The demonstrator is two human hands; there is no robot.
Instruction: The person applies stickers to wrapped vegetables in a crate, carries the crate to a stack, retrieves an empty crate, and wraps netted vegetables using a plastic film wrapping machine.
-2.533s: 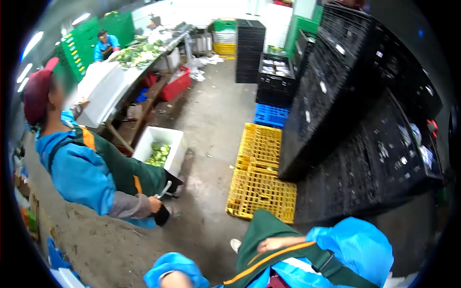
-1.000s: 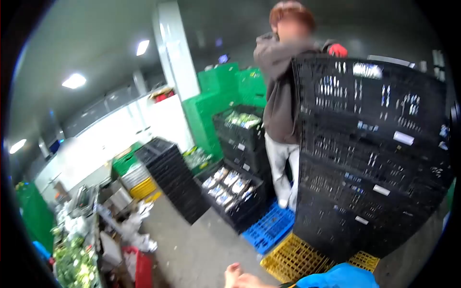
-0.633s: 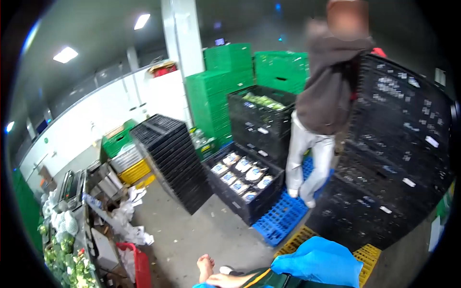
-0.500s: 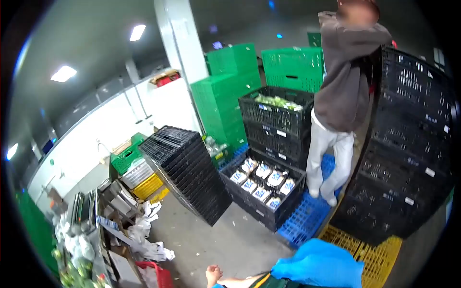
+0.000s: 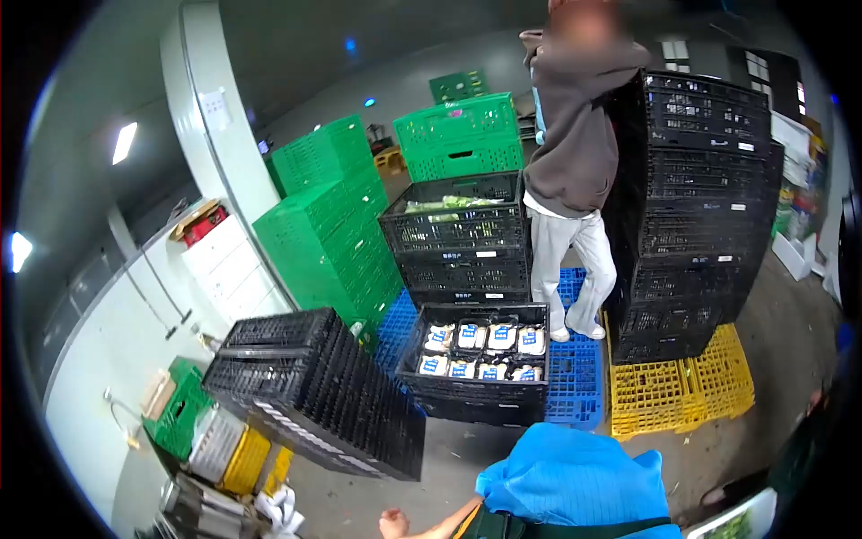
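Note:
My left hand (image 5: 393,523) is low at the bottom edge, fingers curled in and nothing visible in them. It hangs in front of my body, apart from the crates. My right hand is not in view. Blue cloth (image 5: 575,476) on my body fills the bottom middle. Ahead stands a black crate (image 5: 471,391) with white packs with blue labels (image 5: 500,337) in two rows. To the left of it leans a tall stack of black crates (image 5: 314,395).
A person in a brown hoodie (image 5: 575,126) stands on a blue pallet (image 5: 575,386), beside tall black crates (image 5: 687,216) on a yellow pallet (image 5: 655,395). Green crates (image 5: 328,234) rise behind. At lower right are a dark shape (image 5: 804,449) and a white tray with greens (image 5: 736,521).
My view has swung to the right, so the crates sit further left and the yellow pallet shows more. The white tray has come into view. My left hand stays low and curled.

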